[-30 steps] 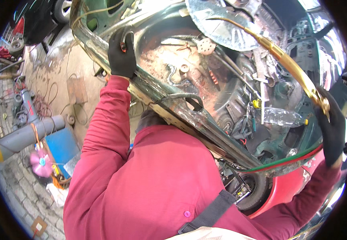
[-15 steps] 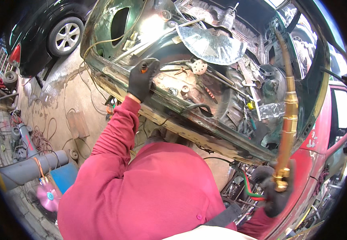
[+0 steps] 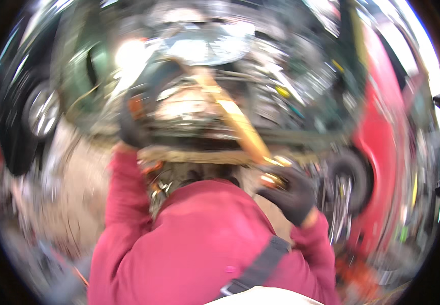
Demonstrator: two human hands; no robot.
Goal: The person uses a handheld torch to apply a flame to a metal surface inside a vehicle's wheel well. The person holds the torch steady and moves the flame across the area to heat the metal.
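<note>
In the head view, motion blur softens everything around the open trunk (image 3: 301, 138) of a green car body. The gloved right hand (image 3: 295, 194) is on the near side of the trunk, fingers curled around the valve end of a brass gas torch (image 3: 241, 128). The torch slants forward and leftward over the trunk's rear edge, its far end above the trunk floor. The gloved left hand (image 3: 132, 121) is at the left part of the trunk's rear edge, with an orange spot and a blurred dark shape at its fingers; how far it is open, and whether it grips that shape, I cannot tell. A curved silver metal sheet (image 3: 212, 47) lies deeper in the trunk. Right of the trunk stands a red car (image 3: 376, 165); left of it, a black car's wheel (image 3: 43, 109).
</note>
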